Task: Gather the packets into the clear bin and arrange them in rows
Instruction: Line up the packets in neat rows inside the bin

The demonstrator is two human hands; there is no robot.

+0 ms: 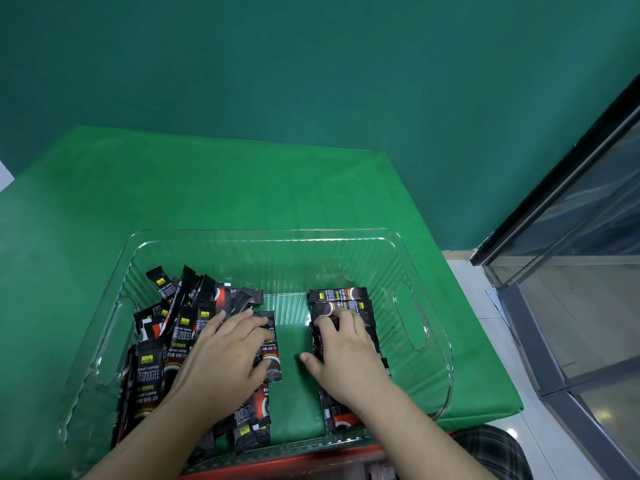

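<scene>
With all visible coffee packets inside the clear bin [408,258], the right hand [346,355] presses flat on the started row [341,303] while the left hand [225,358] rests, fingers extended, on the unsorted heap [180,327] awaiting arrangement.

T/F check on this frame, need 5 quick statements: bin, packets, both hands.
1. Both hands are inside the clear bin. True.
2. The left hand lies on the loose pile of packets. True.
3. The neat row of packets is on the bin's left side. False: it is on the right side, under the right hand.
4. The bin sits on a red cloth. False: the green cloth covers the table.
5. A bare strip of bin floor separates pile and row. True.
</scene>
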